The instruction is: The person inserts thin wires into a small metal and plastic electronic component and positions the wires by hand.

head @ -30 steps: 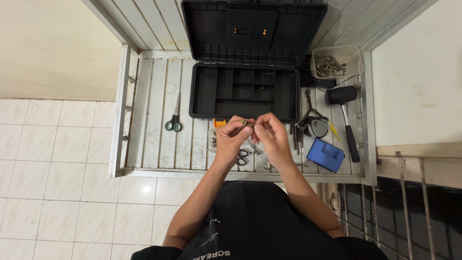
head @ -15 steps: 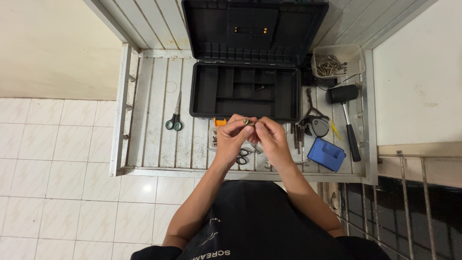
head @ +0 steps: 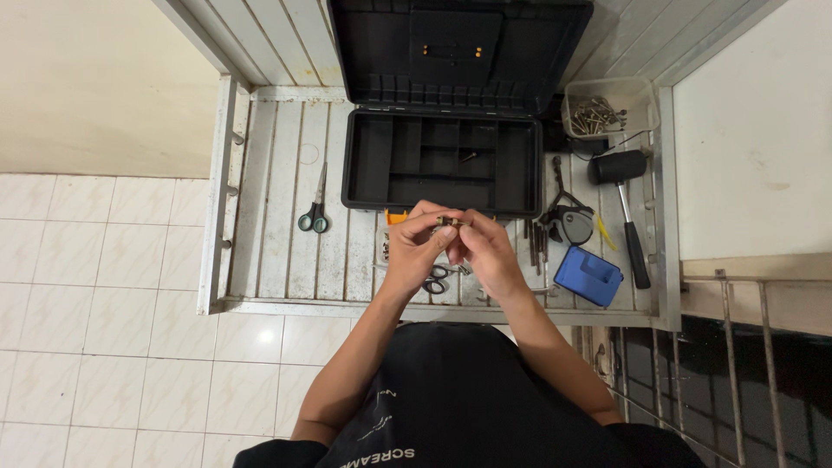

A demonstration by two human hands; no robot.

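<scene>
Open black plastic toolbox (head: 440, 165) sits at centre-back of the white slatted metal panel (head: 277, 251), lid up behind it. Green-handled scissors (head: 315, 214) lie left of the box. Right of it: black rubber mallet (head: 626, 195), w/ clear plastic tub of screws (head: 607, 108) behind and blue rectangular plastic case (head: 588, 276) in front. Both hands (head: 455, 251) are just in front of the box, over small silver scissors (head: 436, 279).

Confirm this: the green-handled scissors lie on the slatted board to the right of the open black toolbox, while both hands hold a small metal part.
Wrong side. In the head view the green-handled scissors lie left of the open black toolbox, on the slatted board. The left hand and right hand do hold a small metal part.
</scene>
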